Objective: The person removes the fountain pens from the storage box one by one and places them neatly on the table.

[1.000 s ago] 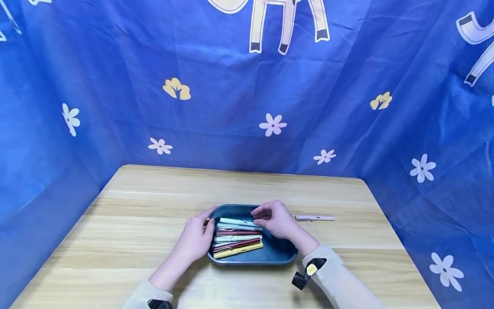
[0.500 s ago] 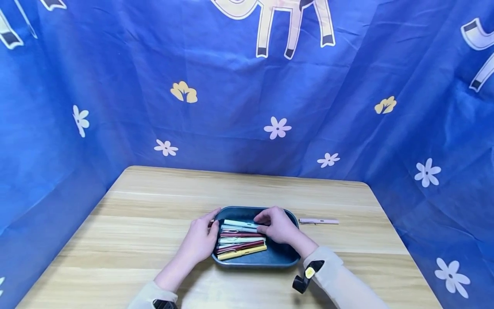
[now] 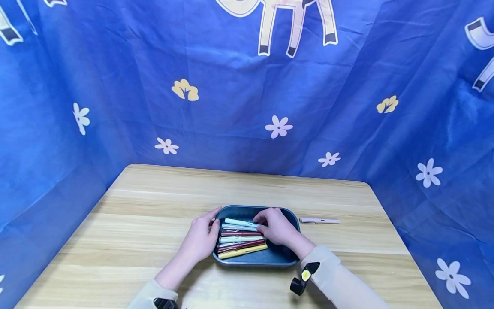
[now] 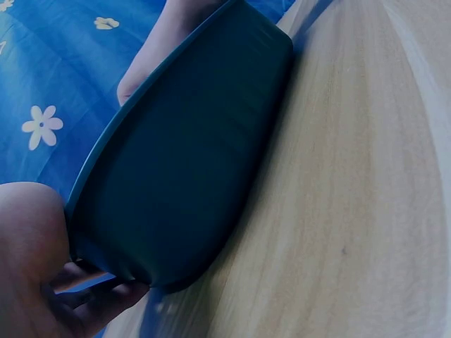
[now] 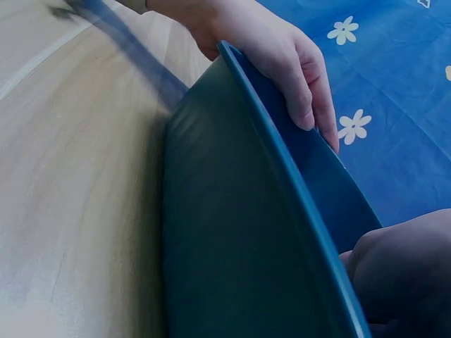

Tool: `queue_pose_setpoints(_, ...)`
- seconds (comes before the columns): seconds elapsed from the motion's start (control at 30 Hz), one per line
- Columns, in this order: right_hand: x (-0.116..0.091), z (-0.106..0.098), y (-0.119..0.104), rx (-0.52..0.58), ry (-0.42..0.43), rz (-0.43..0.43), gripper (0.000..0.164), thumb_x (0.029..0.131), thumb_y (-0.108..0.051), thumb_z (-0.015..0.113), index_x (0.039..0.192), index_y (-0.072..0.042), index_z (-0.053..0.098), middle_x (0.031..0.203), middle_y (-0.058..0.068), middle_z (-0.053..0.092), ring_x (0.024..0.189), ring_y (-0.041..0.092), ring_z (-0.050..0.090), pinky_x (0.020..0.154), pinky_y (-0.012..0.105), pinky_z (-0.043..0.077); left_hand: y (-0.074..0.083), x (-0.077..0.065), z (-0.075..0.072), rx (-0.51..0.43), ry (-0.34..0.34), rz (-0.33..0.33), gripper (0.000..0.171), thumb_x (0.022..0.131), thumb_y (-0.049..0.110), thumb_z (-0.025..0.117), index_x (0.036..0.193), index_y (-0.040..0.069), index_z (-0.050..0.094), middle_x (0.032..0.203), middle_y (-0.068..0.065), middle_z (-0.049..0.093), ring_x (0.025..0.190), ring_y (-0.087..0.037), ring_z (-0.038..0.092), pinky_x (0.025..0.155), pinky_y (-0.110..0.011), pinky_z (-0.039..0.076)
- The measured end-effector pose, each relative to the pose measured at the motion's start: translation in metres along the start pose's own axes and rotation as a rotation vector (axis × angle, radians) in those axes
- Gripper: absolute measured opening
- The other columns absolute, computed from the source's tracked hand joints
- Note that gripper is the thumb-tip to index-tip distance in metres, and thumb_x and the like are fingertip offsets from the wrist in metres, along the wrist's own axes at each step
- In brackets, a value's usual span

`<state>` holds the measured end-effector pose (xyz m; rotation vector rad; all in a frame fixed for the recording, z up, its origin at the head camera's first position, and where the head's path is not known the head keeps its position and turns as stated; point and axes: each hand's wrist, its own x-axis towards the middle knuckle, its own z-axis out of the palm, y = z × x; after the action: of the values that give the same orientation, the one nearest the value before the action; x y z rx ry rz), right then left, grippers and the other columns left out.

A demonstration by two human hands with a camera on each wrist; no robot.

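A dark blue tray [image 3: 278,253] with rounded corners stands on the table, several pens lying side by side in its left part. My left hand [image 3: 200,238] grips the tray's left end; in the left wrist view its fingers [image 4: 113,303] curl against the outer wall. Inside the tray, my right hand [image 3: 278,225] pinches the right end of a light blue pen [image 3: 237,222], the farthest in the row. Nearer lie dark red pens [image 3: 243,246], pale ones and a yellow pen [image 3: 243,251] at the front. The tray wall hides the pens from both wrist views.
A pale lilac pen [image 3: 320,221] lies on the wooden table [image 3: 173,184] just right of the tray. Blue printed cloth [image 3: 231,98] hangs behind the table and along both sides.
The whole head view has shifted slightly. My left hand keeps its place at the tray's end. My right fingers stay at the light blue pen, which now slants a little more.
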<state>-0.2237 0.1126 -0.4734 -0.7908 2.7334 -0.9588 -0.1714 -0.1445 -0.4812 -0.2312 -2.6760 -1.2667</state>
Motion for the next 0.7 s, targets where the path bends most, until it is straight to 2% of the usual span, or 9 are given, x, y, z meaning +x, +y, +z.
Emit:
queue_pose_setpoints(0.2,0.0002,0.0017,-0.0041,-0.029,-0.002,0.009,0.016,0.098,-0.002,0.072,0.113,-0.004,0.079,0.102,0.003,0.077,0.098,0.015,0.067,0.092,0.041,0.057,0.0011,0.0005,-0.0025,0.007,-0.010,-0.002,0.044,0.106,0.007,0.057,0.149,-0.003,0.057,0.142,-0.026,0.062,0.132,-0.038,0.059,0.113,-0.056,0.045)
queue_pose_setpoints(0.5,-0.0001,0.0000,-0.0027,-0.018,0.014,-0.021,0.018,0.096,0.001,0.073,0.112,-0.004,0.080,0.101,0.004,0.077,0.090,0.009,0.067,0.085,0.036,0.059,0.0013,0.0033,-0.0012,-0.004,-0.023,-0.011,0.045,0.106,0.008,0.057,0.150,-0.002,0.056,0.143,-0.027,0.061,0.132,-0.038,0.060,0.112,-0.056,0.046)
queue_pose_setpoints(0.7,-0.0022,-0.0019,-0.0046,-0.022,0.043,-0.048,0.017,0.098,-0.003,0.070,0.112,-0.004,0.079,0.109,0.004,0.076,0.100,0.014,0.068,0.090,0.039,0.059,0.0001,0.0038,-0.0019,0.004,-0.014,-0.005,0.045,0.106,0.007,0.057,0.150,-0.003,0.057,0.142,-0.027,0.061,0.132,-0.039,0.059,0.113,-0.056,0.045)
